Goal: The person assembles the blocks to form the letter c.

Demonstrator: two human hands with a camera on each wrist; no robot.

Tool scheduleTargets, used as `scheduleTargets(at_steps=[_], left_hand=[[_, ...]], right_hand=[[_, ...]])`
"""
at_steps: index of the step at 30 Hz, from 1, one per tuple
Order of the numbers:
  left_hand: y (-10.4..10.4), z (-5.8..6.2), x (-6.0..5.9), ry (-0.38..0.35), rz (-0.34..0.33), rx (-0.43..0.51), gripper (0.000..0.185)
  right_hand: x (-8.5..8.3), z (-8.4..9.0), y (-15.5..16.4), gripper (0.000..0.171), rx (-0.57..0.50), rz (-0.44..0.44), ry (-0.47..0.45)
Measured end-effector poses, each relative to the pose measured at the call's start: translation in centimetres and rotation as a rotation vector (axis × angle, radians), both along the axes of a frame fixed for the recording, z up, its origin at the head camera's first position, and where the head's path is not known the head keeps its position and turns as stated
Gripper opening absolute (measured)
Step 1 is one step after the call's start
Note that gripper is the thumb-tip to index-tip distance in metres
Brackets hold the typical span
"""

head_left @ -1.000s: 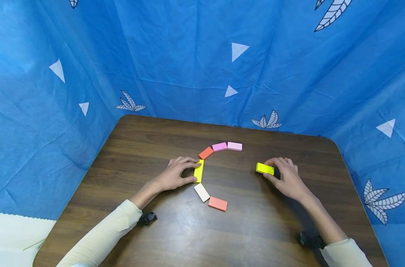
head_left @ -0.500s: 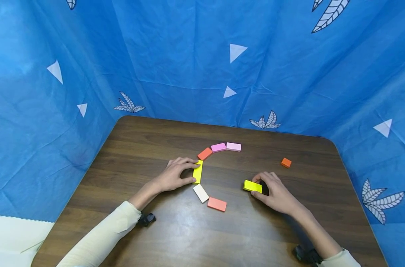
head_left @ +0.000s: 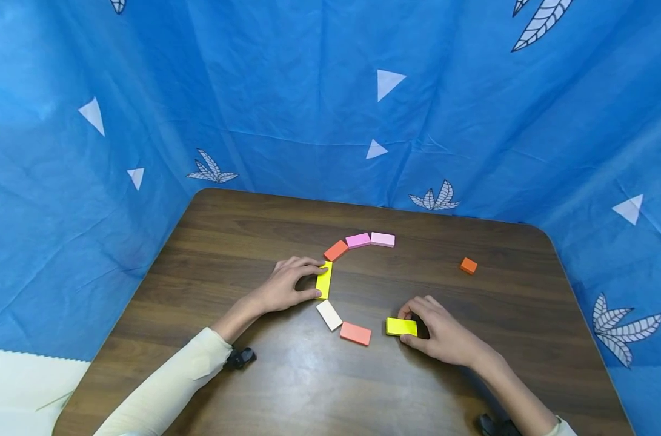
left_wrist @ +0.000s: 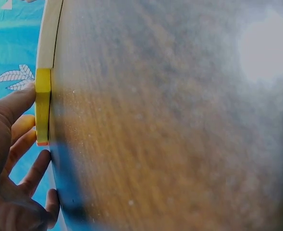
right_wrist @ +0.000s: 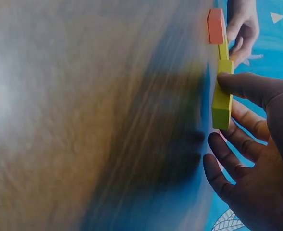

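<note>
In the head view a curved row of flat blocks lies on the brown table. My left hand (head_left: 286, 286) holds a yellow block (head_left: 323, 280) in that row, thumb at its near end and fingertips at its far end. My right hand (head_left: 445, 334) pinches another yellow block (head_left: 400, 327) between thumb and fingers, just right of the salmon block (head_left: 355, 333) with a gap between. The right wrist view shows the thumb over this yellow block (right_wrist: 222, 101); it seems slightly off the table. A white block (head_left: 329, 315) lies between the left yellow block and the salmon one.
The row's far part has a red-orange block (head_left: 336, 250), a pink block (head_left: 358, 241) and a pale pink block (head_left: 383, 240). An orange block (head_left: 469, 265) lies apart at the right. A blue curtain (head_left: 319, 121) hangs behind the wooden table (head_left: 243, 224).
My right hand has carried its yellow block left and toward me, beside the salmon block. This uncovers the orange block at the right. My left hand has stayed in place.
</note>
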State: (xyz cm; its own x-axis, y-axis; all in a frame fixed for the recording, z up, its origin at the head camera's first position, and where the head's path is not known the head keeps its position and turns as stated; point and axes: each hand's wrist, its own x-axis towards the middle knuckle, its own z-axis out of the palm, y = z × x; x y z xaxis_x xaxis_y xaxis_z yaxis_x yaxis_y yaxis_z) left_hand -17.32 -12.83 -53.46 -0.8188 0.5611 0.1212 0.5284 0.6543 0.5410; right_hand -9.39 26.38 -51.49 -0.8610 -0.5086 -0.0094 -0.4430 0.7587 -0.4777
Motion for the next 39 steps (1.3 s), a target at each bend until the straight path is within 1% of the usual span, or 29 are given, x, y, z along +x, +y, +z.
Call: scheduleTargets(at_steps=[5, 12, 24, 30, 36, 39], left_hand=[[-0.1, -0.2, 0.0, -0.012, 0.010, 0.001, 0.055], [0.1, -0.2, 0.0, -0.017, 0.004, 0.004, 0.054], [0.0, -0.2, -0.1, -0.019, 0.011, -0.009, 0.056], [-0.2, -0.2, -0.1, -0.007, 0.013, -0.007, 0.056], [-0.1, -0.3, -0.2, -0.020, 0.012, -0.006, 0.056], [0.1, -0.2, -0.1, -0.015, 0.012, -0.003, 0.056]], right_hand=[[0.6, 0.0, -0.7, 0.035, 0.021, 0.040, -0.031], [1.1, 0.0, -1.7, 0.034, 0.014, 0.075, -0.049], [0.8, -0.4, -2.5, 0.033, 0.027, 0.082, -0.042], [0.8, -0.4, -2.7, 0.033, 0.016, 0.079, -0.036], [1.0, -0.5, -2.5, 0.036, 0.003, 0.072, -0.041], [1.1, -0.5, -2.3, 0.038, -0.010, 0.062, -0.045]])
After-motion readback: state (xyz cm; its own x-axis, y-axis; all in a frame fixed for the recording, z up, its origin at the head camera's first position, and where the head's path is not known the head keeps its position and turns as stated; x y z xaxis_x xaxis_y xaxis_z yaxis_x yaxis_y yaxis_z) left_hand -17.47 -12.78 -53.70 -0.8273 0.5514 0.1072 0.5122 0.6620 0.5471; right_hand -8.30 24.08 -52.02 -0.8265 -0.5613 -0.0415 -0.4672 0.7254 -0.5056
